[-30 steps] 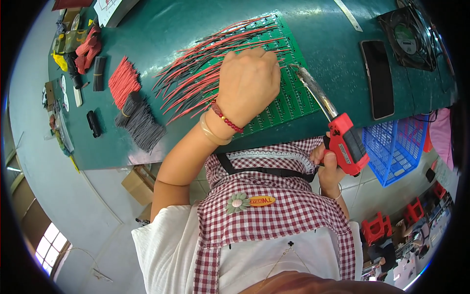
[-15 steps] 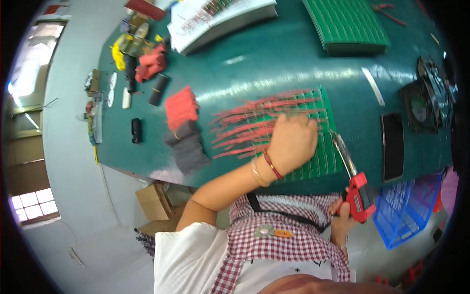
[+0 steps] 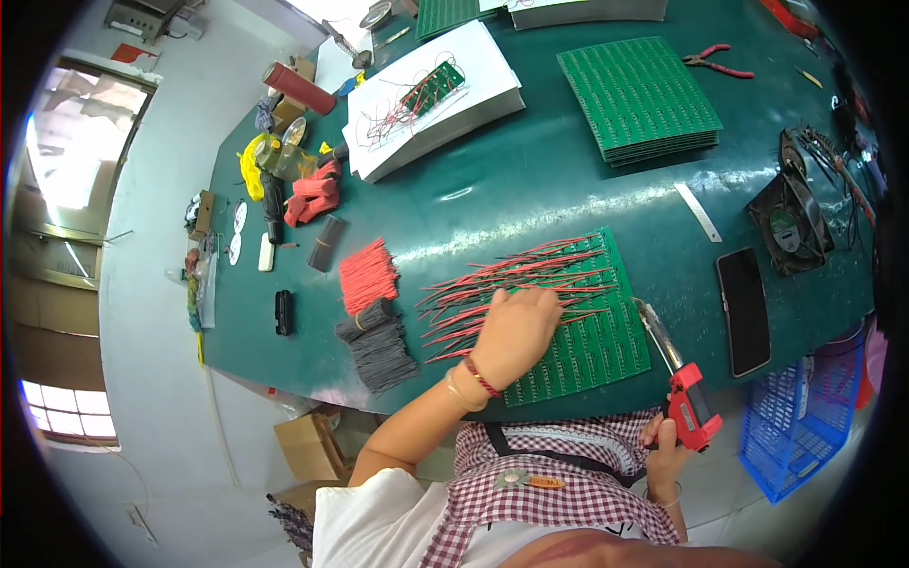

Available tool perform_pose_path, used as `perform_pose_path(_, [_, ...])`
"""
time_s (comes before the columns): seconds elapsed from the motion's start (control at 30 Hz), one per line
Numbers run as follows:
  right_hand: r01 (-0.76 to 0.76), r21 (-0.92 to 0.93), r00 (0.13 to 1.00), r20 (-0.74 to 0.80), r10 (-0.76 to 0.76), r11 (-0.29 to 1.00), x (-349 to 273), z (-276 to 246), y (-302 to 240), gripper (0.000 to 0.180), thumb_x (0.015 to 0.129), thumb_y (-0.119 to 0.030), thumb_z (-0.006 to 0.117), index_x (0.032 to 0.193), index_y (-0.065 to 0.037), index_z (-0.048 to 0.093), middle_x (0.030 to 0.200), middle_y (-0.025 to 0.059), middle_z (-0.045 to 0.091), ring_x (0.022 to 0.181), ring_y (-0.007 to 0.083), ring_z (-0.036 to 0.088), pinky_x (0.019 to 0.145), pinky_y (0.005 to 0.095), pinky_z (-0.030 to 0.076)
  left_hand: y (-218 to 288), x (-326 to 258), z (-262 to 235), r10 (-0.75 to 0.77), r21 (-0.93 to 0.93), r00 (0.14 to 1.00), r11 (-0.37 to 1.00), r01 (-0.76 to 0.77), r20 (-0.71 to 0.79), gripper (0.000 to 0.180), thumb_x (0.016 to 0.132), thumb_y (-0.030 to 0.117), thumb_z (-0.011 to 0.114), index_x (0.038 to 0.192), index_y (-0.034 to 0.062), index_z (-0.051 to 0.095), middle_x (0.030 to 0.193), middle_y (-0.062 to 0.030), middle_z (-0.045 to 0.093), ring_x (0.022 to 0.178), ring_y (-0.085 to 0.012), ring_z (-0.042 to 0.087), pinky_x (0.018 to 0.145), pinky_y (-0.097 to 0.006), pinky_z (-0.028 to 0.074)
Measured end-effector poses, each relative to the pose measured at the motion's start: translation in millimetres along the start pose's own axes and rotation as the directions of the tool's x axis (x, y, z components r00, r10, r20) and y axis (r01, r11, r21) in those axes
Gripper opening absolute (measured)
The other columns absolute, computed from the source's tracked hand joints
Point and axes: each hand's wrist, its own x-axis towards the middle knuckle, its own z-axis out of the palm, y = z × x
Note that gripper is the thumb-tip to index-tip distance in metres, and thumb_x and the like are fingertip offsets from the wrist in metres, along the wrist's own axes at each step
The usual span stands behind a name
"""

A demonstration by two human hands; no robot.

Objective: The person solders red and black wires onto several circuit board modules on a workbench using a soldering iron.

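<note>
On the green table lies a green circuit board panel (image 3: 575, 360), its left part covered by rows of red and black wires (image 3: 464, 322). My left hand (image 3: 516, 331) rests over these wires, fingers curled down and closed; what the fingertips pinch is hidden beneath the hand. Near the table's front edge, my right hand (image 3: 666, 440) grips the red handle of a soldering gun (image 3: 689, 398). Its metal tip points up and left, beside the panel's right edge. Left of the panel sit a bundle of red wires (image 3: 368, 276) and a bundle of black wires (image 3: 381, 355).
A stack of green panels (image 3: 639, 99), pliers (image 3: 720, 62) and a white paper stack (image 3: 436, 104) with a wired board lie farther back. On the right are a phone (image 3: 743, 312), a black fan (image 3: 793, 222) and a white strip (image 3: 698, 212). A blue basket (image 3: 795, 421) stands below.
The view has tilted, bringing more of the table's far side into sight. My left hand has shifted left across the panel. My right hand still holds the soldering gun.
</note>
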Motion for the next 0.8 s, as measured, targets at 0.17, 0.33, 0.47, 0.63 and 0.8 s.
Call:
perform_pose_path(0.17, [0.031,-0.043,0.999,-0.019,-0.032,0.999,4.9,-1.5,1.2,0.039,0.095,-0.023,0.052,0.124,0.003,0.044,0.066,0.0037,0.046,0.054,0.0105,0.044,0.052,0.0271,0.041,-47.2,-9.8,-10.2,-0.125,0.095,0.992,0.988,0.124,0.000,0.009,0.086,0.009,0.052,0.084,0.0011,0.049,0.077,-0.0193,0.056,0.074,-0.0366,0.056,0.062,-0.047,0.044])
perform_pose_path(0.33, [0.055,-0.005,0.997,0.058,-0.055,0.998,22.6,1.6,9.2,0.043,0.095,-0.024,0.051,0.127,0.003,0.042,0.065,0.0037,0.045,0.054,0.0109,0.043,0.053,0.0279,0.041,-14.4,17.4,-13.0,-0.138,-0.140,0.980,0.983,0.117,-0.145,0.009,0.091,0.007,0.049,0.088,-0.0006,0.046,0.075,-0.0229,0.056,0.069,-0.0419,0.056,0.060,-0.047,0.044])
perform_pose_path(0.47, [0.028,0.007,0.998,0.051,-0.028,1.000,21.9,-0.7,13.3,0.041,0.095,-0.023,0.052,0.126,0.002,0.042,0.065,0.0040,0.046,0.054,0.0108,0.043,0.053,0.0275,0.041,14.9,32.5,35.9,-0.035,-0.280,0.998,0.960,0.021,-0.046,0.014,0.089,0.005,0.053,0.095,-0.0020,0.044,0.078,-0.0228,0.058,0.072,-0.0407,0.058,0.063,-0.045,0.046])
perform_pose_path(0.63, [0.014,-0.027,1.000,0.027,-0.013,1.000,15.4,-7.3,14.1,0.041,0.095,-0.022,0.052,0.126,0.002,0.043,0.066,0.0043,0.047,0.055,0.0114,0.044,0.053,0.0276,0.041,31.0,35.4,49.3,-0.002,-0.245,0.998,0.969,-0.012,-0.057,0.011,0.086,0.006,0.057,0.089,-0.0014,0.049,0.084,-0.0192,0.055,0.073,-0.0379,0.057,0.062,-0.043,0.046])
perform_pose_path(0.8, [-0.028,-0.002,0.999,0.035,0.028,1.000,15.1,-8.2,14.0,0.042,0.094,-0.023,0.054,0.125,0.002,0.044,0.067,0.0043,0.048,0.056,0.0116,0.044,0.053,0.0277,0.041,38.9,37.3,52.1,-0.055,-0.252,0.995,0.967,0.033,-0.082,0.010,0.082,0.007,0.061,0.082,-0.0001,0.055,0.082,-0.0150,0.053,0.070,-0.0341,0.057,0.061,-0.041,0.046])
